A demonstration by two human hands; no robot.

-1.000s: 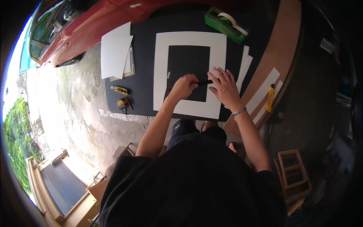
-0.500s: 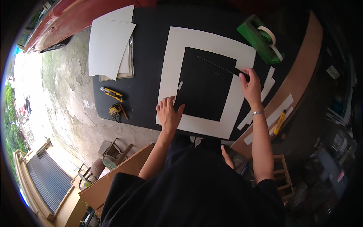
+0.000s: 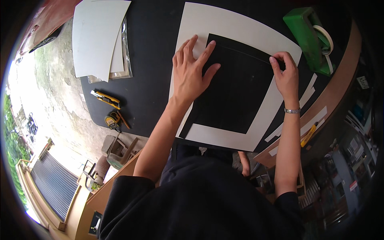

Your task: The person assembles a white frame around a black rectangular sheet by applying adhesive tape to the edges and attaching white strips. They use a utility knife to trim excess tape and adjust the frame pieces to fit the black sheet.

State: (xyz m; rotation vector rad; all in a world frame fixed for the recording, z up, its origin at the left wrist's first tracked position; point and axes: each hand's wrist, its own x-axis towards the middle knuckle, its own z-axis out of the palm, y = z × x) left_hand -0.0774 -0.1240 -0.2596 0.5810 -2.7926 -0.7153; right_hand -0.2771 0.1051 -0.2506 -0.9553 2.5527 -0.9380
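"What lies left of our flat white frame (image 3: pixel 236 27)?"
"Smooth white sheets (image 3: pixel 98 40) and a yellow cutter (image 3: pixel 107 100). Over the frame's left side, our left hand (image 3: pixel 190 74) spreads wide, gripping nothing; whether it presses, we can't tell."
"And our step?"
"Probably lining a thin dark strip (image 3: pixel 252 52) along the frame's far inner edge; keeping it straight calls for a light touch. Our right hand (image 3: pixel 287 74) seems to pinch its right end."
"Right of the frame?"
"A boxy green tape dispenser (image 3: pixel 301 34)."

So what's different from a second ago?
The black strip moved up to the top edge of the white frame's opening; the left hand let go and shifted to its upper left corner; the right hand now pinches the strip's right end. The tape measure stayed put.
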